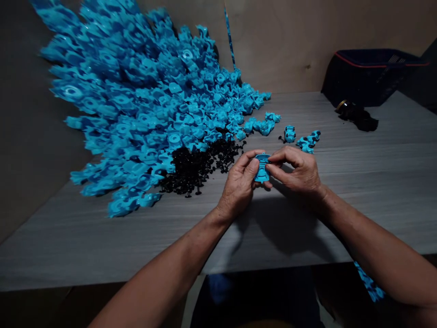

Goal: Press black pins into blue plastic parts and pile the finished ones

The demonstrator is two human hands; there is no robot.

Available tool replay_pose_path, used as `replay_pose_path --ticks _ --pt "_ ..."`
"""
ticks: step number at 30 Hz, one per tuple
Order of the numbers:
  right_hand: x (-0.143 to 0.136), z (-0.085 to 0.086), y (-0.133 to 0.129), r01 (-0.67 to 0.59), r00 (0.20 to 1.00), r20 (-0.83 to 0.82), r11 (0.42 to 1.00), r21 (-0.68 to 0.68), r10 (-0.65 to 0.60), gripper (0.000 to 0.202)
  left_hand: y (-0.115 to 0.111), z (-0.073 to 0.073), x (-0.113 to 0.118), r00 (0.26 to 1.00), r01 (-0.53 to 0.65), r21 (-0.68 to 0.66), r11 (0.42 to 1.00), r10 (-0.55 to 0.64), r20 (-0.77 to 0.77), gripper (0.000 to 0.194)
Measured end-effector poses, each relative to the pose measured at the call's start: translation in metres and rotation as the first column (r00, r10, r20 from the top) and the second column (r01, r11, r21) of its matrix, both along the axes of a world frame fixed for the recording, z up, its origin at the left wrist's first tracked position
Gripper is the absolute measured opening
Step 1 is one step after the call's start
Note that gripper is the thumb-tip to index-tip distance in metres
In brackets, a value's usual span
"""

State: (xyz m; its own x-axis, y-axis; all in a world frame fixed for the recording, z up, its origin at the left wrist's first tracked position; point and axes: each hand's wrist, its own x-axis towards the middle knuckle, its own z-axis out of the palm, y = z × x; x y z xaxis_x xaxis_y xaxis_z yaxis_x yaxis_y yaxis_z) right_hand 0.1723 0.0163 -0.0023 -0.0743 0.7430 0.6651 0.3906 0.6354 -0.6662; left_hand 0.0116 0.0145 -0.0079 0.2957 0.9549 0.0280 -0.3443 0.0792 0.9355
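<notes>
A blue plastic toy car body (262, 169) is held over the table, its hollow underside facing up. My left hand (241, 182) grips it from the left, with the thumb on its edge and fingers beneath. From the other side, my right hand (297, 171) pinches with thumb and index finger at the body's right edge; whether a small part sits between those fingertips is hidden. Left of my hands lies a heap of black wheel axles (191, 171). Just beyond my right hand is a toy car with black wheels (290, 134), beside a small cluster of wheeled cars (308, 141).
A tall pile of blue car bodies (143, 91) leans against the back left wall. Several loose bodies (262, 126) lie at its right end. A dark bin with a red rim (358, 77) stands at the back right, with a black object (358, 116) before it.
</notes>
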Motion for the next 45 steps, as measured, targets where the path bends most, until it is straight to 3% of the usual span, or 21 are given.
replay_pose_path --ticks 4,10,20,29,35,39,42,45 --pt "0.000 -0.005 0.001 -0.106 0.986 -0.142 0.985 -0.138 0.086 0.012 -0.001 0.001 0.001 0.998 -0.066 0.031 0.997 0.067 -0.020 0.042" --pt "0.005 -0.012 0.008 -0.312 0.918 -0.335 0.907 -0.281 0.212 0.044 -0.004 0.008 0.004 0.994 -0.101 0.077 0.992 0.105 -0.041 0.036" --pt "0.007 -0.010 0.009 -0.486 0.820 -0.511 0.784 -0.386 0.257 0.032 -0.007 0.008 0.003 0.988 -0.114 0.143 0.983 0.127 -0.085 0.030" --pt "0.006 -0.005 0.008 -0.489 0.814 -0.522 0.784 -0.382 0.254 0.025 -0.010 0.010 0.003 0.981 -0.134 0.161 0.978 0.155 -0.119 0.024" --pt "0.002 -0.014 0.009 -0.547 0.764 -0.582 0.758 -0.355 0.278 0.024 -0.008 0.000 0.004 0.963 -0.153 0.257 0.954 0.202 -0.177 0.020" --pt "-0.001 -0.016 0.008 -0.495 0.793 -0.569 0.775 -0.392 0.218 0.029 -0.004 -0.005 0.005 0.957 -0.159 0.296 0.942 0.221 -0.188 0.027" --pt "-0.002 -0.014 0.007 -0.465 0.815 -0.546 0.782 -0.414 0.196 0.033 -0.001 -0.006 0.005 0.976 -0.133 0.208 0.969 0.165 -0.144 0.035" --pt "-0.001 -0.011 0.007 -0.434 0.836 -0.521 0.787 -0.438 0.172 0.037 0.003 -0.004 0.005 0.998 -0.063 0.013 0.998 0.063 -0.011 0.041"
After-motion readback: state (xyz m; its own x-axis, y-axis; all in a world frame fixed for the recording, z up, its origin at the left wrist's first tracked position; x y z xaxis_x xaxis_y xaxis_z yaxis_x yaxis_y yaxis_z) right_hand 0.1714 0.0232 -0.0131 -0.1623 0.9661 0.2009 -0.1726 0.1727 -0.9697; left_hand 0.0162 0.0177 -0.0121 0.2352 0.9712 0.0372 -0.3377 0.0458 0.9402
